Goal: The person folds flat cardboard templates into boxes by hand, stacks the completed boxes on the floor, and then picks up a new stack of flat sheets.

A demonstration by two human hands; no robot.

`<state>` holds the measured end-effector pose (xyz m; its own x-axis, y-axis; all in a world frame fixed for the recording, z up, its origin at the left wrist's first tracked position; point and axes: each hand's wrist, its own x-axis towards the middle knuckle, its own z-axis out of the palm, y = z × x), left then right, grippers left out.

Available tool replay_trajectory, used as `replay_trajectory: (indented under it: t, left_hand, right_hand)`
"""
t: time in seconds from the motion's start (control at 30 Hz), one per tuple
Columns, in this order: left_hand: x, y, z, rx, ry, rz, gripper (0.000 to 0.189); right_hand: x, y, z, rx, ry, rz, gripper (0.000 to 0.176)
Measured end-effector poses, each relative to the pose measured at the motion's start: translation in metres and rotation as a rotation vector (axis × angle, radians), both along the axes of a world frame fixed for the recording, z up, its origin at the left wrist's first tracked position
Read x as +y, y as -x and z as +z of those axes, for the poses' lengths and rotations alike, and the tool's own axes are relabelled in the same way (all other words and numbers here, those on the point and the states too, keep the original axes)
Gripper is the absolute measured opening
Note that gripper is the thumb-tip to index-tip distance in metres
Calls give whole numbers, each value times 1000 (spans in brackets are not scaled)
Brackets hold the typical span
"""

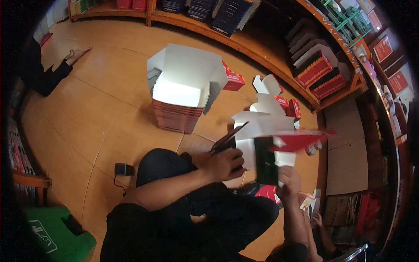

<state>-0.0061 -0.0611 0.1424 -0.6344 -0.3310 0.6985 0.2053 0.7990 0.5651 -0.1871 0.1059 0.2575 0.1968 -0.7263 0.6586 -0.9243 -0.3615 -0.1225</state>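
Observation:
Above my crossed legs is a partly folded cardboard box [246, 153], white inside with red and dark outer panels; its raised flaps are smeared by motion. My left hand [224, 165] is closed on its left side, fingers curled at the panel edge. Lower on the right side, my right hand [289, 180] grips the box near a dark panel. Ahead of me stands a tall stack of nested open boxes [174, 118], white inside and red outside. Beyond my hands, more open boxes [267, 104] and small red boxes [293, 109] are on the floor.
A wooden shelf [257, 49] with stacked flat cartons curves along the back. A black adapter [124, 169] with a cord lies on the tiled floor left of my knee. A green plastic stool [83, 244] stands lower left. Other people's hands [78, 54] show at left and lower right.

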Motion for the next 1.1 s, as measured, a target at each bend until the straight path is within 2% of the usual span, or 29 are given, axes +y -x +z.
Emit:
replay_trajectory:
  t: [0.1,0.17,0.3,0.37,0.47,0.5,0.57,0.73,0.8,0.97,1.03,1.07,1.1]
  left_hand:
    - [-2,0,-3,21,2,8,24]
    - [-5,-4,1,-14,2,-2,23]
    - [-12,-10,2,83,-49,-21,21]
    - [-11,-8,1,116,-48,-51,21]
    - [-15,-5,-1,80,-46,-73,22]
    - [-14,-5,-1,78,-75,-61,20]
    - [-19,-7,4,67,-117,-100,19]
    - [-19,-5,0,39,-83,-135,16]
    - [-22,-5,-1,38,-75,-153,17]
    - [-24,-10,5,37,50,-168,25]
    - [-19,-13,9,-70,143,36,34]
    - [-19,-13,8,-65,144,35,34]
    - [-19,-13,8,-94,150,31,37]
  right_hand:
    - [-20,0,-4,99,-136,-61,20]
    - [-27,15,-15,42,-369,-147,19]
    - [-34,10,-10,129,-423,-152,17]
    - [-31,7,-5,183,-499,-234,16]
    - [-29,-1,2,125,-628,-321,14]
    - [-30,-7,6,126,-631,-328,14]
    - [-34,-22,13,52,-434,-159,12]
    - [-38,-47,-8,24,-385,-243,12]
    - [-39,-54,-14,34,-420,-371,12]
    - [-43,-56,-24,44,-492,-371,12]
    - [-45,-53,-20,107,-675,-365,20]
    - [-48,-52,-17,111,-673,-367,20]
    - [-55,-53,-12,-83,-736,-425,24]
